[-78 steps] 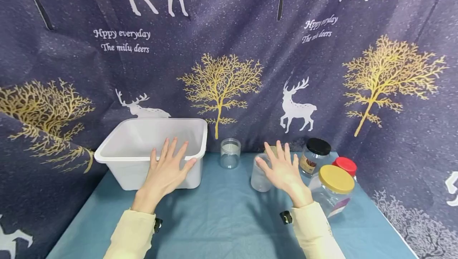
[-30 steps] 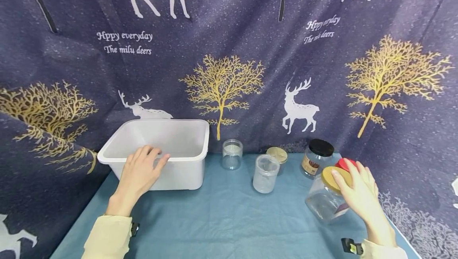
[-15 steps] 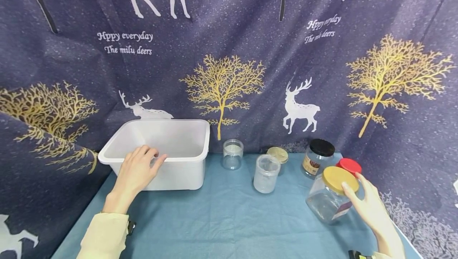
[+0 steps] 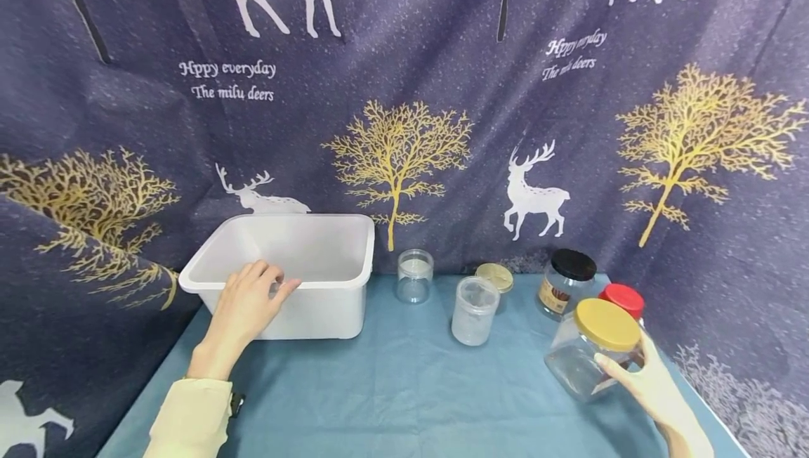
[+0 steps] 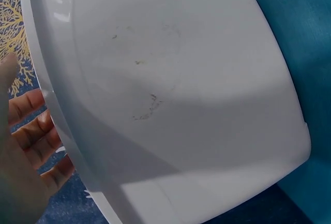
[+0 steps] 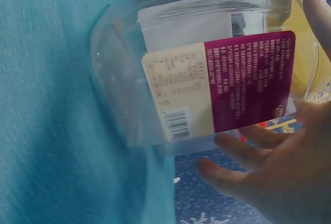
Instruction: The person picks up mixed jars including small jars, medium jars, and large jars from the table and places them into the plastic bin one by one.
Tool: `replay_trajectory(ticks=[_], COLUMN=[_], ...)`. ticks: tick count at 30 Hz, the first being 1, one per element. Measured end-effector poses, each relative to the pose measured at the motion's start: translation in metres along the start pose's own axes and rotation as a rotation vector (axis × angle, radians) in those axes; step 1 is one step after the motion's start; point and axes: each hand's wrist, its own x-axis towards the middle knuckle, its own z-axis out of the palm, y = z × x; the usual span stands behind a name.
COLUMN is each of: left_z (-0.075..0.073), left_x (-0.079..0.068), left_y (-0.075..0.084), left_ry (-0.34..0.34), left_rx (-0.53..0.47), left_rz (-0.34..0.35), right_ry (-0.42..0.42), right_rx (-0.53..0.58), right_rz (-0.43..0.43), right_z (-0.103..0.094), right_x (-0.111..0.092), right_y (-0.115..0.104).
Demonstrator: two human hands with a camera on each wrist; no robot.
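A large clear jar (image 4: pixel 578 363) with a yellow lid (image 4: pixel 608 324) stands at the right of the blue-covered table. My right hand (image 4: pixel 651 381) is spread about its upper part, thumb at the front face, fingers by the far right side. In the right wrist view the fingers (image 6: pixel 235 151) extend along the edge of the jar (image 6: pixel 124 79), beside its purple and cream label (image 6: pixel 251 81). My left hand (image 4: pixel 249 303) is at the front rim of the white plastic bin (image 4: pixel 316 310), fingers loosely bent; the left wrist view has the fingertips (image 5: pixel 54 136) behind the rim.
Behind the large jar stand a red-lidded jar (image 4: pixel 622 298) and a black-lidded jar (image 4: pixel 569 282). Nearer the middle are a frosted open jar (image 4: pixel 474 317), a gold-lidded jar (image 4: pixel 495 277) behind it and a small clear jar (image 4: pixel 415 277). A patterned curtain (image 4: pixel 442 57) hangs behind.
Both hands have moved apart from over the table: the left to the bin's rim, the right to the yellow-lidded jar. The right has since come down from the lid to the jar's side.
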Motion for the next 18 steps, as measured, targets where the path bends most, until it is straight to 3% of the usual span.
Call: replay_trajectory(ticks=[10, 14, 18], left_z=[0.006, 0.007, 0.007], left_x=[0.000, 0.000, -0.003], left_y=[0.000, 0.001, 0.000], left_ry=[0.085, 0.109, 0.128], left_rx=[0.017, -0.003, -0.015], left_rz=[0.047, 0.054, 0.042], right_ry=[0.109, 0.112, 0.093], right_rx=[0.151, 0.209, 0.184], right_rz=[-0.151, -0.138, -0.081], right_z=[0.014, 0.018, 0.020], right_x=[0.003, 0.003, 0.001], right_y=[0.012, 0.015, 0.015])
